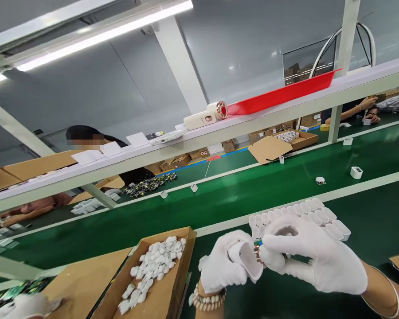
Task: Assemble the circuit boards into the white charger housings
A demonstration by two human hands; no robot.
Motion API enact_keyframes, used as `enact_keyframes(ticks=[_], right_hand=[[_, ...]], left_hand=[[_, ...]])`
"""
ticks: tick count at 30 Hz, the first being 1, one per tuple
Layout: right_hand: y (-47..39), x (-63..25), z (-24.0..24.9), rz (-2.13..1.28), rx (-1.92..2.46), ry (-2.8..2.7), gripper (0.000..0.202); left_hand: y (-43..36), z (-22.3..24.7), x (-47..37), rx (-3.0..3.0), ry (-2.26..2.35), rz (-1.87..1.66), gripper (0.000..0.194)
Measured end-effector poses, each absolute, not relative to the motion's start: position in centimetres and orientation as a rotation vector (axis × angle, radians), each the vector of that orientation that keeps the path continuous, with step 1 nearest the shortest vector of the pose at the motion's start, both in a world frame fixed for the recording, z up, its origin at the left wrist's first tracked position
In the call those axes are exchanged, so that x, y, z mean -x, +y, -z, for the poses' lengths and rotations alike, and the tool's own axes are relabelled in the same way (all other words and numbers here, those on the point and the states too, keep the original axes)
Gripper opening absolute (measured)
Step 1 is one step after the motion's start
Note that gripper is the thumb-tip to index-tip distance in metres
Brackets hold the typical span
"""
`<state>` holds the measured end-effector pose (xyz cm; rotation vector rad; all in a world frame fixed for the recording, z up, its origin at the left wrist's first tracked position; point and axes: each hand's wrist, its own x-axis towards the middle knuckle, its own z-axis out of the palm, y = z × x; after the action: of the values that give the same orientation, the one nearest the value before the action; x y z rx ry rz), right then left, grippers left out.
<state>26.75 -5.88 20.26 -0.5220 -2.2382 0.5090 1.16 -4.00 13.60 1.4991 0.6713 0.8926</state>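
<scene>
My left hand (pixel 219 261), in a white glove, is wrapped round a small white plastic casing (pixel 252 262) with its open end turned to the right. My right hand (pixel 314 254), gloved too, pinches a small circuit board (pixel 257 249) between thumb and fingers. The board is at the mouth of the casing; my fingers partly hide it, so I cannot tell how far inside it sits. Behind my right hand, rows of open white casings (pixel 332 228) stand on the dark green bench.
A cardboard box (pixel 173 292) of small white parts lies left of my hands. Beyond runs a green conveyor (pixel 226 199) carrying scattered casings. A shelf (pixel 279 113) crosses above, holding a red tray (pixel 286 94). Another person's gloved hand (pixel 25 305) is at lower left; co-workers sit opposite.
</scene>
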Motion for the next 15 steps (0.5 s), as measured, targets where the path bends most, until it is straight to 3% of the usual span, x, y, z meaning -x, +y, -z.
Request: enact_keyframes(ticks=[3,8,15], right_hand=[[-5.5,-26.9,-19.9,-0.479,0.485,-2.174,0.013],[-5.1,-27.2,-19.6,-0.431,0.434,-2.082,0.022],[-5.0,-26.7,-19.7,-0.362,0.352,-2.152,0.010]], left_hand=[[-4.5,-13.5,-0.8,-1.481,0.684,-0.870,0.027],[-4.3,-13.2,-1.1,-1.453,0.684,-0.895,0.032],[-3.7,-13.0,-1.8,-1.399,0.662,-0.987,0.071]])
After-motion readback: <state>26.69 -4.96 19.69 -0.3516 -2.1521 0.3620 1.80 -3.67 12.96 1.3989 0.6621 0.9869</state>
